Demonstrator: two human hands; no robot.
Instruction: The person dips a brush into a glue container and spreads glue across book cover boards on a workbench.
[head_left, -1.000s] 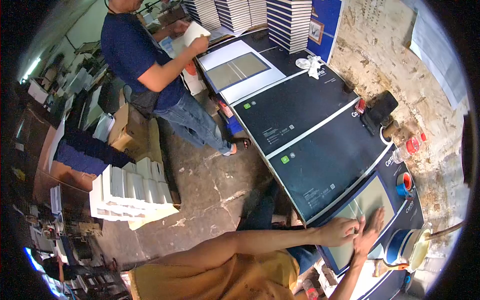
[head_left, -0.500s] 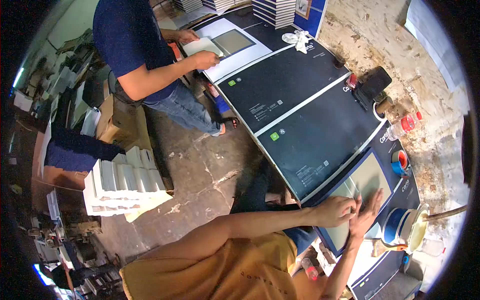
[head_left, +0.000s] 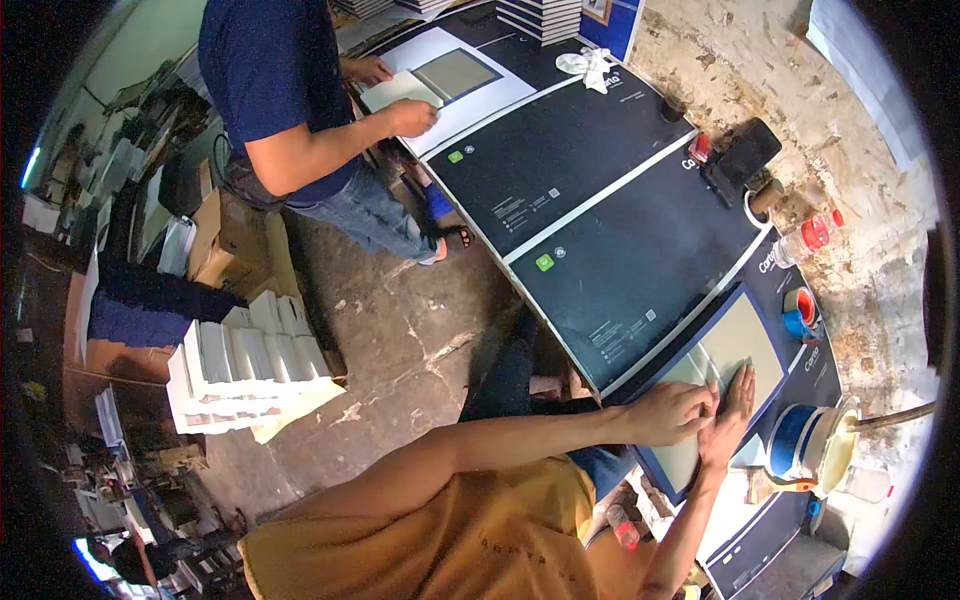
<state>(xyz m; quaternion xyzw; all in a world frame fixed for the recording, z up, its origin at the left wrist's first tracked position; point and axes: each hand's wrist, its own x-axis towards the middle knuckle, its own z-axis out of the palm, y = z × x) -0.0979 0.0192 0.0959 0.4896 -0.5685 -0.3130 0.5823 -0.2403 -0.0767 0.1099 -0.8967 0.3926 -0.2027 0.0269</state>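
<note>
A book cover [head_left: 745, 340] of grey boards with a dark blue border lies at a slant on the near part of the table. My right hand [head_left: 728, 425] lies flat on it, fingers stretched out and close together. Right beside it, my left hand [head_left: 668, 412] rests over the cover near its middle strip with fingers curled in. Whatever those fingers may hold is hidden. A tub [head_left: 785, 440] with a blue band stands to the right of the cover, a brush [head_left: 785, 484] with an orange handle in front of it.
Dark printed sheets [head_left: 610, 285] cover the table. Tape rolls [head_left: 797, 312], a plastic bottle [head_left: 808, 240] and a black object [head_left: 742, 155] line the wall side. Across the table, a co-worker [head_left: 290, 110] handles a pale sheet by another cover [head_left: 457, 75]. Paper stacks [head_left: 250, 360] stand left.
My right hand's fingers have drawn closer together and shifted slightly on the cover. My left hand stays curled in nearly the same place. The view has shifted a little.
</note>
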